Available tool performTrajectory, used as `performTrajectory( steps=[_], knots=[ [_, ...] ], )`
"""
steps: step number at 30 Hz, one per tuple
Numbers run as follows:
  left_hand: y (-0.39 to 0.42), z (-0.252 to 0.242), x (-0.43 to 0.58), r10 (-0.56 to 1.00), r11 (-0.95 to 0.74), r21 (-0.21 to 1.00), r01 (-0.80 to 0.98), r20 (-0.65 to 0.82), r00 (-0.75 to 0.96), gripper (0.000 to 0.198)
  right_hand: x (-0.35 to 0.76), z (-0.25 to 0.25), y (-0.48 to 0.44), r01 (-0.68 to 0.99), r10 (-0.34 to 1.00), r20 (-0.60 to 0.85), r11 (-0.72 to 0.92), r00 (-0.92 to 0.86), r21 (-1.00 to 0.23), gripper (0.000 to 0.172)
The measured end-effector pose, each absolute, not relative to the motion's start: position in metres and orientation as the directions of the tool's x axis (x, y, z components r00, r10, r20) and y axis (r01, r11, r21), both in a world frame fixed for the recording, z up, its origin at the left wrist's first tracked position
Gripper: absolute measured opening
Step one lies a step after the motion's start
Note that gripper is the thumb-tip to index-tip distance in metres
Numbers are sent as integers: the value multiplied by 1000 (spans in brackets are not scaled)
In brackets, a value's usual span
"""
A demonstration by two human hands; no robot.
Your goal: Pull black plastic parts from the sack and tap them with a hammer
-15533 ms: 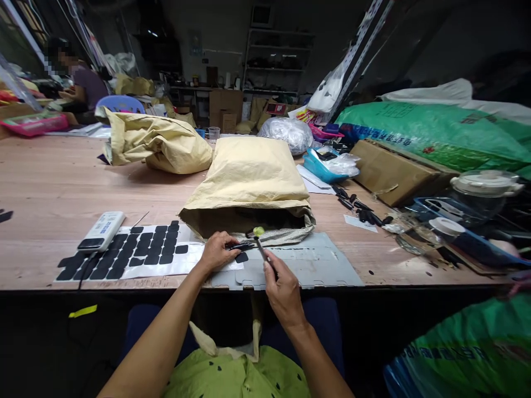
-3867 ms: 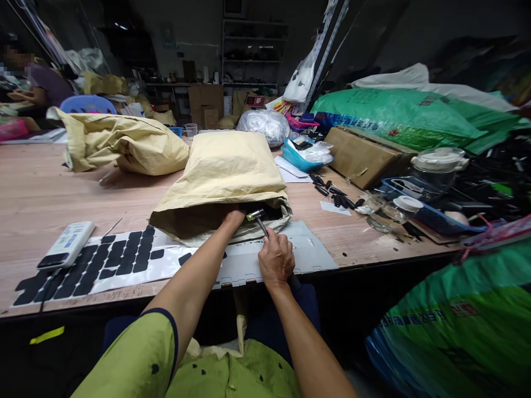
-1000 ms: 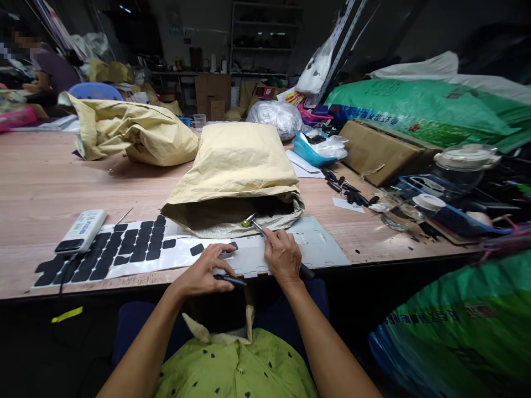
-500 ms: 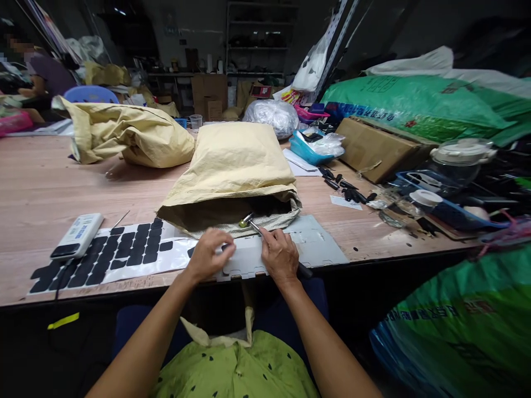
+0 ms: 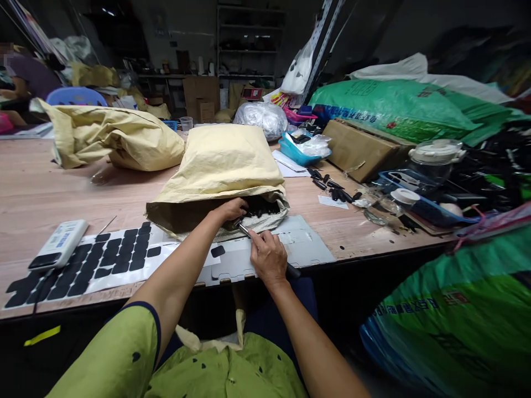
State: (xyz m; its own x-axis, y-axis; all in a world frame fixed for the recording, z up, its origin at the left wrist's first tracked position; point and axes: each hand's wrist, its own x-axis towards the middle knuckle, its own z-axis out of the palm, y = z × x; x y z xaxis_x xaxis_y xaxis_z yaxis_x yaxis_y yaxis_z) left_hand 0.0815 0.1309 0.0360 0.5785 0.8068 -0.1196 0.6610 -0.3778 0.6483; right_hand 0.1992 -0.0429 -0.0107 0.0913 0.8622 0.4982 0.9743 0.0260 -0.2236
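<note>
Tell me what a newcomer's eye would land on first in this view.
Probably the pale yellow sack lying open-mouthed in the middle of the table, with the left hand in its mouth and the right hand just in front, gripping a metal-shafted tool. Next, perhaps, the bright green bag behind the cardboard box at right, and the large green bundle in the lower right corner.

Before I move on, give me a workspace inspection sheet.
Surface: wood-look table, dark bits near front right.
Work items: open cream sack with black pieces inside; hammer at its mouth.
Clutter: loose black parts, sheet of black squares, blue basin.
Hands: left hand at the sack's mouth, grip unclear; right hand holds the hammer.
Cables: dark cord from white device crosses the front edge.
Surroundings: seated person far left, green bags right.
</note>
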Motion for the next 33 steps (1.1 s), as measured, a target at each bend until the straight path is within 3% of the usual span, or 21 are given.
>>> performTrajectory(
  steps=[6,13,25,28,33],
  knots=[
    [118,33,58,827,-317,669,673,-152,541,48,200,-12,-42,973,859,504,36,86,-228,31],
    [71,33,-13,952,-247,608,754,6,307,33,200,-12,-42,969,854,511,35,99,-246,30],
    [10,13,-27,936,-349,576,739,173,307,22,203,-13,-40,970,869,488,40,84,-239,29],
    [12,15,-31,932,-344,626,700,141,333,21,199,-8,-44,933,881,464,84,94,-349,32],
    [14,13,-33,939,-317,686,655,128,320,24,180,2,-60,728,902,424,236,82,-644,35]
  ],
)
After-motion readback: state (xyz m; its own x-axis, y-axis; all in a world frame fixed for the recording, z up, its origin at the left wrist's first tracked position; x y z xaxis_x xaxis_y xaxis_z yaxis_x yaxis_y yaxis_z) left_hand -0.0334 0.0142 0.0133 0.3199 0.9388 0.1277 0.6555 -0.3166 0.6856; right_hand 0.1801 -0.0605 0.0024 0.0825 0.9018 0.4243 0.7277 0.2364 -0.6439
